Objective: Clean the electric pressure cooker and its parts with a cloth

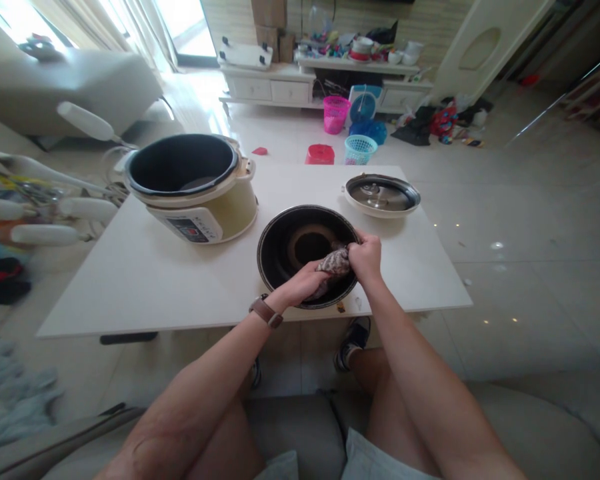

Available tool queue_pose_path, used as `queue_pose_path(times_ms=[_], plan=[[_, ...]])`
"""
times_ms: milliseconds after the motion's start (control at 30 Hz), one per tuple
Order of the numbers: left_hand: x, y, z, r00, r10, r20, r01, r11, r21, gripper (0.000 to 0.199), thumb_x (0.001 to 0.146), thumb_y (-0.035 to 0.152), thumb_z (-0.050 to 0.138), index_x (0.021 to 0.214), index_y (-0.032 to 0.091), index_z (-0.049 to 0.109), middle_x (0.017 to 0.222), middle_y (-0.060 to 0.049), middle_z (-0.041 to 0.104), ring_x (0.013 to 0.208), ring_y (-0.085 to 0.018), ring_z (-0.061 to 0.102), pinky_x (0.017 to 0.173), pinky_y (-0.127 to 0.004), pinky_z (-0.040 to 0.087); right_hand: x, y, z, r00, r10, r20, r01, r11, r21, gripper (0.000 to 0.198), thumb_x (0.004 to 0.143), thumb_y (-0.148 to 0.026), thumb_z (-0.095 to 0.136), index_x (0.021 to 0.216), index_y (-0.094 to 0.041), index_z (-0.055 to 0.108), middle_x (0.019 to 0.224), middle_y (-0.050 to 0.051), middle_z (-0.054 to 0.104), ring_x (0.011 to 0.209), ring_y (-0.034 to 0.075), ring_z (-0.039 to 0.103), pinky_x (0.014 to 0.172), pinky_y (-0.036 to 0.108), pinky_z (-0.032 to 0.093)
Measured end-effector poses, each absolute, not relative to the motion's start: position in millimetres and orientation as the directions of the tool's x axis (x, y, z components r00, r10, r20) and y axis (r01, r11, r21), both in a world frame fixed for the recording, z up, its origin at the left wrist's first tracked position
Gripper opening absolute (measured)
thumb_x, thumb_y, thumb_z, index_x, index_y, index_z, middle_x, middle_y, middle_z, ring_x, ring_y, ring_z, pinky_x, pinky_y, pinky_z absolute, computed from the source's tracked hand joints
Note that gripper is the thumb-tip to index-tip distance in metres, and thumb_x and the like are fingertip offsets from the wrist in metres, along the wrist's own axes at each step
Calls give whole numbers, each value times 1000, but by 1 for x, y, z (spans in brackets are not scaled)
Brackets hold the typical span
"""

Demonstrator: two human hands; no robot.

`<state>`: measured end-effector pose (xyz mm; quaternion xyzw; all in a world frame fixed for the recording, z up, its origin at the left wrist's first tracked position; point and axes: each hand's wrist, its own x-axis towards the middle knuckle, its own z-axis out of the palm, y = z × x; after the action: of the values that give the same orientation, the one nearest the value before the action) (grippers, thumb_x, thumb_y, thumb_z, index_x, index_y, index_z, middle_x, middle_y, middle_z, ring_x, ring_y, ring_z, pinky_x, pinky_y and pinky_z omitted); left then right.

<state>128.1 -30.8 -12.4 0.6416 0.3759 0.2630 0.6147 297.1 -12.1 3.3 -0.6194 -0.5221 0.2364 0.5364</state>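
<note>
A dark, round inner pot (266, 257) stands near the front edge of the white table, with a paler ring on its bottom. Inside its near right part, my left hand (303, 283), with a brown-strapped watch on the wrist, is closed on a bunched, patterned grey-brown cloth (335, 262). My right hand (366, 258) is closed at the pot's right rim, and the cloth reaches up to its thumb side. Its fingertips are partly hidden. To the left sits the cooker body (235, 217), lidless, with a control panel on its front.
The cooker's lid (397, 213) lies upturned at the table's (130, 287) right back. Small scraps (341, 307) lie by the front edge. White-handled metal parts (87, 121) crowd the left side. Beyond the table are a red stool (320, 155) and baskets (360, 151).
</note>
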Motion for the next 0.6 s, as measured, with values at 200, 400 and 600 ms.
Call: queue_pose_path(times_ms=[200,400,600], plan=[[117,-25,-7,634,769,-81,282,-133,950,34,89,17,57,113,14,81,120,-10,82,118,-30,71,114,-45,50,279,-13,-6,472,840,268,372,87,-924,57,66,-15,46,106,-20,86,106,5,85,104,27,78,105,39,60],[100,-23,4,577,740,-345,744,-303,595,41,92,12,49,109,25,84,127,-12,80,132,-35,66,126,-62,31,290,-1,-11,437,861,262,369,94,-925,60,66,-13,49,115,-18,83,118,6,83,118,28,76,112,44,57],[106,-31,-10,543,745,-387,831,-411,374,45,92,10,48,119,25,81,139,-15,74,148,-37,54,128,-73,15,307,12,-6,337,910,242,281,148,-948,69,62,-9,56,126,-17,79,128,9,80,126,28,74,120,47,51]])
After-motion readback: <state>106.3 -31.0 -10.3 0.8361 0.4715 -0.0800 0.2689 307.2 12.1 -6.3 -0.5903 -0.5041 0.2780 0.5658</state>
